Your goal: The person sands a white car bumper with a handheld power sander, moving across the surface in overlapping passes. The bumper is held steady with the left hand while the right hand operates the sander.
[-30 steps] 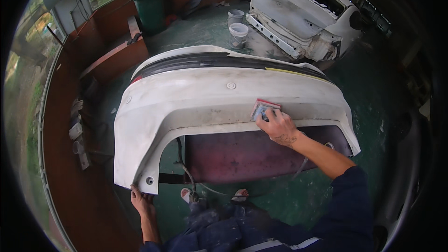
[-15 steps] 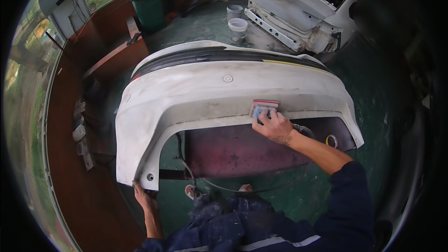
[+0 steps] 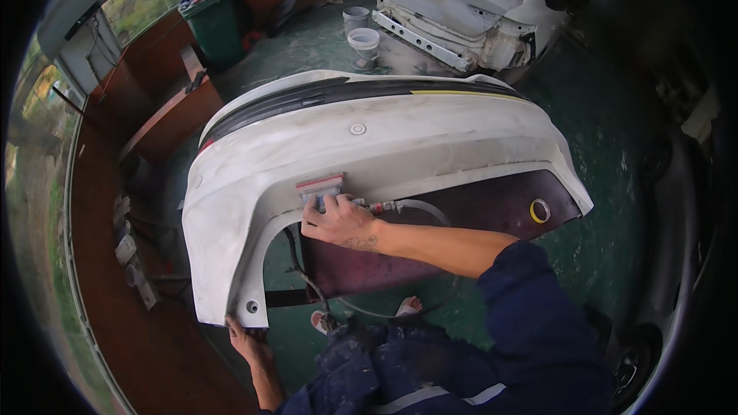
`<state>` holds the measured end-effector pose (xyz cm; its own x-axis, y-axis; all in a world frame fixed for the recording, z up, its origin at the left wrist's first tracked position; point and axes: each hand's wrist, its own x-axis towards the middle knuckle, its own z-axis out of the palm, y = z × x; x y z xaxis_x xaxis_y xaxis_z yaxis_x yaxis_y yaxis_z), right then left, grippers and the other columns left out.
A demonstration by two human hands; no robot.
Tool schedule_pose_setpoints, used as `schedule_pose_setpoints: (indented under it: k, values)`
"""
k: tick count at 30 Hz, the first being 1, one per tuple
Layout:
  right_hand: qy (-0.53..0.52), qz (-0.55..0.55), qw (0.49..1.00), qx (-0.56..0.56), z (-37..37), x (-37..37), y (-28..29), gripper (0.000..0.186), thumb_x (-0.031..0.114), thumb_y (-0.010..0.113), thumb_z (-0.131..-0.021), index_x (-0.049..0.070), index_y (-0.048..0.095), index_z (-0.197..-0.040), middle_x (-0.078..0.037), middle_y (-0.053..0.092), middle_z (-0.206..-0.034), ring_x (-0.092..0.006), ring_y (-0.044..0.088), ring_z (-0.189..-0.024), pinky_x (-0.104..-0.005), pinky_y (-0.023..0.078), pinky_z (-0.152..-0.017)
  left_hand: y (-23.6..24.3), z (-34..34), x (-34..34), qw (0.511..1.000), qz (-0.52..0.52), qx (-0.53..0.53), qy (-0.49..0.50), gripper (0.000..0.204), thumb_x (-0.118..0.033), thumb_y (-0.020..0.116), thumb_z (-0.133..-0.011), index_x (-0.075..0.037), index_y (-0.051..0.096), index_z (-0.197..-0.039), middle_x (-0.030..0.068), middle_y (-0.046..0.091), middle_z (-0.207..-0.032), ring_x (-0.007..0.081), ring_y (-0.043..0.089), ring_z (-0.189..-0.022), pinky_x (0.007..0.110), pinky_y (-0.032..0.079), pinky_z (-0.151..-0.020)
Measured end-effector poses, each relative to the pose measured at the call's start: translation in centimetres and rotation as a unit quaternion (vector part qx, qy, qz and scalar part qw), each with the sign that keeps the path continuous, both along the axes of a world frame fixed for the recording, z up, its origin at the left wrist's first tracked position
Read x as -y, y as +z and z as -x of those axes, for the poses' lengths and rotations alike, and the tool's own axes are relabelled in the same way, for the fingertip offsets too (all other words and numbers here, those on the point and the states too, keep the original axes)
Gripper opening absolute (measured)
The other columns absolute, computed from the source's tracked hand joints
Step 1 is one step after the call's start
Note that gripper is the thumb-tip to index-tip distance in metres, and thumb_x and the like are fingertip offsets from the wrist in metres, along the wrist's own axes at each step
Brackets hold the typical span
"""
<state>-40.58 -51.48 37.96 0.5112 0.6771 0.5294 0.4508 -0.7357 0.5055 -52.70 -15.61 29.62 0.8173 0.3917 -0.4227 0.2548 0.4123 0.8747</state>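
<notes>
A white car bumper (image 3: 438,134) with dull, smudged patches lies across the middle, raised above the floor. My right hand (image 3: 342,221) is closed over an air sander (image 3: 321,187) with a red-edged rectangular pad. The pad is against the bumper's recessed lower face, left of centre, just above the cut-out edge. A grey hose (image 3: 424,206) with a metal and red coupling runs from behind that hand. Down at the bumper's lower left corner, my left hand (image 3: 250,346) grips the edge, fingers partly hidden beneath it.
Below the bumper lies a dark red panel (image 3: 492,204) bearing a yellow tape roll (image 3: 532,211). Behind are two buckets (image 3: 364,50), a green bin (image 3: 219,31) and a white car body (image 3: 446,11). A dark car (image 3: 665,261) stands at right. An orange-brown wall (image 3: 100,207) runs along the left.
My right hand has slid the sander leftward along the bumper's lower face, bringing the hose coupling into sight. My left hand keeps its hold on the corner. The whole view has shifted slightly.
</notes>
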Motion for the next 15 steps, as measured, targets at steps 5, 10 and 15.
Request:
schedule_pose_setpoints:
  k: [5,10,15]
  values:
    - [-0.054,-0.005,0.999,-0.005,3.5,8.8,0.3,0.015,0.020,0.062,-0.086,0.013,0.058,-0.098,-0.016,0.058,-0.106,-0.0218,0.057,-0.067,-0.0303,0.046,-0.052,-0.3,-0.1,-0.3,1.000,-0.012,-0.004,0.007,0.051,-0.057,0.058,-0.101,-0.017,0.057,-0.133,-0.0020,0.068,-0.102,0.0122,0.066,-0.085,0.029,0.049,-0.067]
    - [-0.127,0.033,0.991,-0.026,8.2,19.8,0.2,0.020,0.015,0.063,-0.084,0.015,0.057,-0.103,-0.015,0.058,-0.107,-0.0241,0.058,-0.070,-0.0326,0.051,-0.055,-0.5,-0.4,-0.4,0.999,-0.027,0.007,0.039,0.048,-0.053,0.055,-0.103,-0.014,0.058,-0.131,-0.0023,0.066,-0.096,0.0079,0.061,-0.071,0.023,0.044,-0.053]
    - [-0.193,0.042,0.977,-0.085,12.8,29.6,-0.2,0.028,0.013,0.064,-0.082,0.020,0.060,-0.109,-0.017,0.056,-0.115,-0.0283,0.060,-0.079,-0.0357,0.055,-0.059,-0.2,-0.8,0.4,0.998,-0.035,0.026,0.037,0.051,-0.055,0.058,-0.101,-0.014,0.058,-0.132,-0.0044,0.065,-0.094,0.0084,0.061,-0.072,0.025,0.042,-0.057]
